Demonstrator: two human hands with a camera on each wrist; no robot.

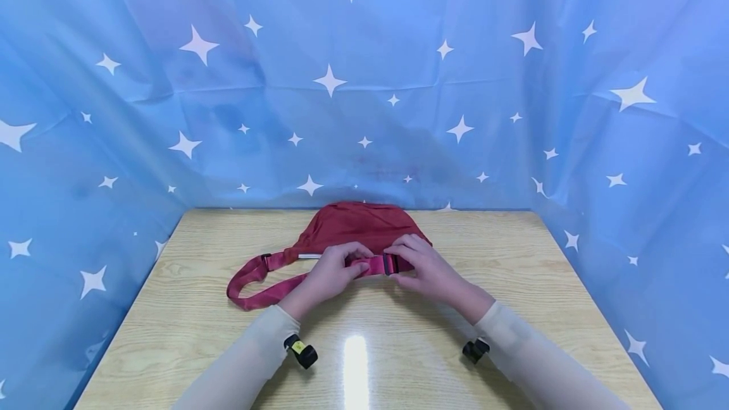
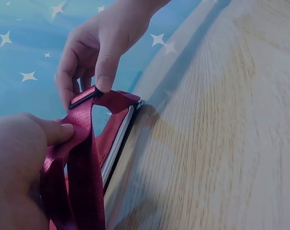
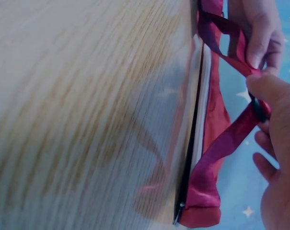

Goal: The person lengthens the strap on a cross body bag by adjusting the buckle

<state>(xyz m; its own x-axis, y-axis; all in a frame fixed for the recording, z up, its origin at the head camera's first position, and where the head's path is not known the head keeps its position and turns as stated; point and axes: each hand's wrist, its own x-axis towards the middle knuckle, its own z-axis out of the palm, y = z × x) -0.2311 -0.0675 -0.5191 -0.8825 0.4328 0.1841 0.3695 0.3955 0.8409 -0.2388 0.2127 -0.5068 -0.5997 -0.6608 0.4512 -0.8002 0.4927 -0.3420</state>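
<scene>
A dark red fabric sling bag (image 1: pixel 359 223) lies at the far edge of the table, its zipper (image 3: pixel 196 120) with pale edging facing me. Its red strap (image 1: pixel 242 286) loops out to the left and runs back across the front of the bag. My left hand (image 1: pixel 336 267) pinches the strap between thumb and fingers. Just to the right, my right hand (image 1: pixel 424 267) pinches the strap at its black slider buckle (image 1: pixel 390 264). The left wrist view shows the right thumb on the slider (image 2: pixel 83 99), with the strap raised off the bag.
The bag rests on a light wood-grain table (image 1: pixel 188 334). A blue curtain (image 1: pixel 393 144) with white stars hangs behind and on both sides. A second black slider (image 1: pixel 265 260) sits on the strap near the bag's left end.
</scene>
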